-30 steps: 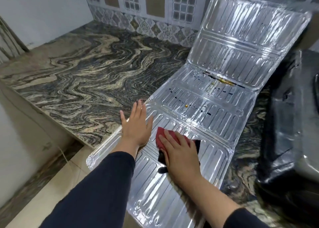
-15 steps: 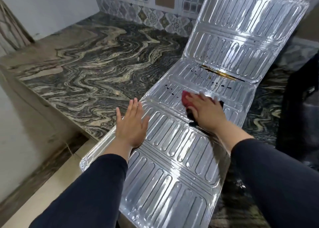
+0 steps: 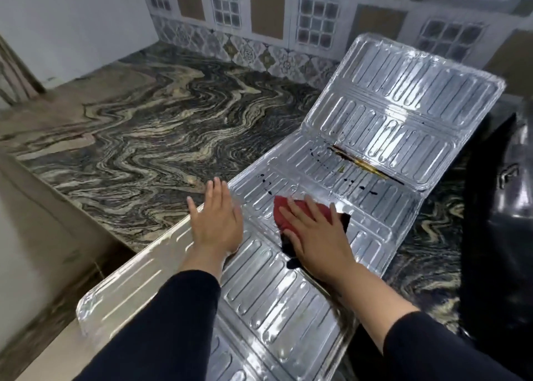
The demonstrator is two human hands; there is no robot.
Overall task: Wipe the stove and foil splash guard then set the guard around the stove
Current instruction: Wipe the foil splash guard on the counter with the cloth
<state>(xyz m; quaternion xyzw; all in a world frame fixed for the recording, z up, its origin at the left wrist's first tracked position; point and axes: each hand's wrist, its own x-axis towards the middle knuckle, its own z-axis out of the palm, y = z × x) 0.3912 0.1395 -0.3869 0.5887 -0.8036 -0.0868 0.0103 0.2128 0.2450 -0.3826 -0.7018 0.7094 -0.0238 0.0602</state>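
Marbled counter (image 3: 138, 155) carrying the foil splash guard (image 3: 383, 127), unfolded: far panel tilted up toward the tiled wall, middle panels lying flat, near end overhanging the counter edge. Dark stove (image 3: 507, 178) off to the right, just beside the guard. Left hand (image 3: 215, 222) spread flat on the left rim, fingers released, gripping nothing. Right hand (image 3: 314, 233) pressing a red cloth (image 3: 288, 210) onto the middle panel, fingers splayed over it. Dark spots (image 3: 346, 178) and a brownish streak ahead of the cloth. Likely risks (thin foil): creasing under hard pressure, smearing, slipping off the edge if unbraced.
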